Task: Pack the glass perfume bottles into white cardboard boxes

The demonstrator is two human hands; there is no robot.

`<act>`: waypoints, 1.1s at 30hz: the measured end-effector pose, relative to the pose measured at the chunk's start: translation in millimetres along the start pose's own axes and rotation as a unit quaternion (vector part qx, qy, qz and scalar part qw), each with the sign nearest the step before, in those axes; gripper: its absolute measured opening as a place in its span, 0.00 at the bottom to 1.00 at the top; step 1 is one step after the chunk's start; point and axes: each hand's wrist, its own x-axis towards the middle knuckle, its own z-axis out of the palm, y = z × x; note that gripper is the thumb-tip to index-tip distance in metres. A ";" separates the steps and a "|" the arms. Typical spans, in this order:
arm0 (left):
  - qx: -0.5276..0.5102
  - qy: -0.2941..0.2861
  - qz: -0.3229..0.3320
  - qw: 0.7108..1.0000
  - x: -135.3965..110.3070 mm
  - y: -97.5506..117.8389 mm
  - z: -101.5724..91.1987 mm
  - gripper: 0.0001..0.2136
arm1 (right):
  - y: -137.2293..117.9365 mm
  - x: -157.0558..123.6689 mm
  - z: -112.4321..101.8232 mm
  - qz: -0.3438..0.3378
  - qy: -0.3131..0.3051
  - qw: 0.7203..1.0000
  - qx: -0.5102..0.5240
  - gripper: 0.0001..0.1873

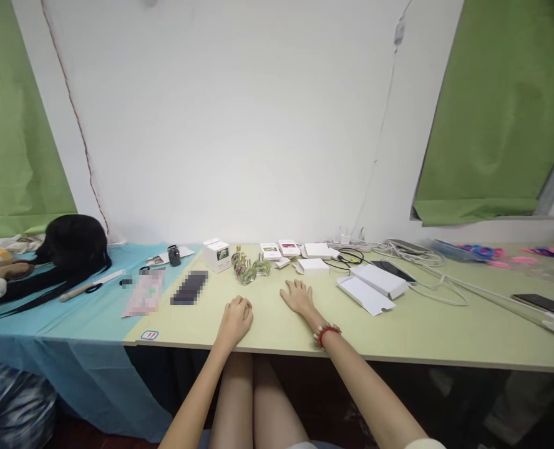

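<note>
My left hand [236, 318] rests on the pale green table [398, 337] near its front edge, fingers curled into a loose fist, and nothing shows in it. My right hand [297, 296] lies flat on the table a little to the right, fingers stretched out, a red bead bracelet [326, 333] on the wrist. Just beyond both hands stands a cluster of small glass perfume bottles [249, 267]. Small white boxes [217, 254] flank the bottles, with more white boxes [312, 265] to the right.
An open flat white box [373, 287] lies right of my right hand, with a phone [392, 269], cables [427, 274] and a power strip [352, 243] behind. Another phone [543, 304] lies far right. On the blue cloth [71, 312] at left lie a black wig [68, 246], scissors [92, 287] and a small dark jar [174, 255].
</note>
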 end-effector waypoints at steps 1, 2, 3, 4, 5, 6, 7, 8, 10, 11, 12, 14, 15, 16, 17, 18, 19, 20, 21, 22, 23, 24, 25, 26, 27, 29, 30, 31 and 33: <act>-0.002 0.000 0.000 1.000 -0.5 0.3 -0.2 0.07 | 0.7 1.3 -0.3 -0.002 0.007 1.000 0.002 0.29; -0.004 0.000 0.000 1.000 -1.1 0.6 -0.5 0.07 | 1.5 3.2 -0.4 -0.005 0.014 1.000 0.003 0.28; -0.006 0.000 -0.001 1.000 -1.9 0.9 -0.9 0.07 | 2.5 5.4 -0.1 -0.007 0.021 1.000 0.005 0.27; -0.007 -0.001 -0.001 1.000 -2.7 1.4 -1.5 0.07 | 3.5 8.0 0.4 -0.010 0.027 1.000 0.006 0.26; -0.009 -0.001 -0.002 1.000 -3.6 1.8 -2.2 0.07 | 4.6 10.8 1.1 -0.012 0.035 0.999 0.008 0.26; -0.010 -0.003 -0.003 1.000 -4.7 2.3 -3.0 0.07 | 5.7 13.7 1.7 -0.015 0.043 0.999 0.009 0.25; -0.010 -0.004 -0.003 1.000 -5.7 2.7 -3.8 0.07 | 6.7 16.8 2.2 -0.018 0.052 0.998 0.011 0.24; -0.011 -0.005 -0.004 1.000 -6.9 3.1 -4.6 0.07 | 7.6 20.1 2.2 -0.019 0.063 0.998 0.012 0.23; -0.010 -0.006 -0.003 1.000 -8.9 3.9 -5.8 0.07 | 8.7 27.0 0.9 -0.011 0.095 0.995 0.013 0.22; -0.009 -0.005 -0.002 1.000 -9.8 4.3 -6.1 0.07 | 8.7 30.7 -0.5 -0.003 0.115 0.993 0.013 0.22; -0.007 -0.004 -0.001 1.000 -10.4 4.7 -5.9 0.07 | 8.3 34.4 -2.1 0.005 0.136 0.991 0.011 0.22; 0.002 -0.002 0.004 1.000 -10.2 5.9 -4.3 0.07 | 6.5 41.9 -4.8 0.008 0.170 0.985 0.005 0.20; 0.011 -0.004 0.007 1.000 -9.0 6.6 -3.0 0.06 | 5.3 45.5 -5.6 0.000 0.180 0.984 0.001 0.19; 0.023 -0.007 0.008 1.000 -6.9 7.4 -1.3 0.06 | 4.2 48.9 -5.8 -0.012 0.185 0.983 -0.002 0.18; 0.038 -0.010 0.006 0.999 -3.7 8.2 0.6 0.06 | 3.3 52.2 -5.4 -0.021 0.187 0.982 -0.005 0.16; 0.053 -0.014 0.003 0.998 0.8 8.8 2.7 0.06 | 2.9 55.2 -4.6 -0.025 0.188 0.982 -0.006 0.15; 0.065 -0.017 0.003 0.998 6.5 9.3 5.1 0.06 | 2.8 58.0 -3.5 -0.020 0.191 0.981 -0.007 0.15; 0.073 -0.020 0.008 0.997 13.5 9.6 7.6 0.07 | 3.1 60.7 -2.4 -0.009 0.194 0.981 -0.007 0.15; 0.075 -0.023 0.018 0.997 21.5 9.7 10.5 0.08 | 3.6 63.3 -1.3 0.003 0.198 0.980 -0.007 0.16; 0.067 -0.029 0.041 0.997 30.2 9.7 13.7 0.10 | 4.2 66.0 -0.4 0.012 0.201 0.980 -0.008 0.17; 0.059 -0.034 0.056 0.996 39.3 9.5 17.3 0.11 | 4.7 68.8 0.3 0.015 0.202 0.979 -0.010 0.17; 0.053 -0.039 0.065 0.996 48.4 9.3 21.2 0.12 | 4.9 71.7 0.8 0.014 0.202 0.979 -0.012 0.16; 0.048 -0.044 0.070 0.995 57.0 9.2 25.2 0.12 | 4.9 74.7 1.3 0.012 0.202 0.979 -0.015 0.16; 0.043 -0.047 0.072 0.995 64.7 9.2 29.1 0.13 | 4.7 77.8 1.7 0.011 0.203 0.979 -0.018 0.15; 0.039 -0.050 0.076 0.995 71.3 9.2 32.8 0.13 | 4.3 80.9 2.2 0.014 0.205 0.978 -0.020 0.15; 0.027 -0.055 0.090 0.994 80.4 9.4 38.5 0.13 | 3.6 86.8 3.8 0.038 0.218 0.975 -0.023 0.17; 0.021 -0.058 0.097 0.993 83.1 9.4 40.5 0.13 | 3.4 89.3 4.8 0.053 0.225 0.972 -0.024 0.18; 0.015 -0.061 0.102 0.993 84.6 9.2 41.9 0.13 | 3.3 91.7 5.9 0.069 0.233 0.970 -0.025 0.20; 0.003 -0.066 0.107 0.992 85.7 8.4 43.2 0.14 | 3.5 95.5 8.2 0.092 0.246 0.965 -0.027 0.23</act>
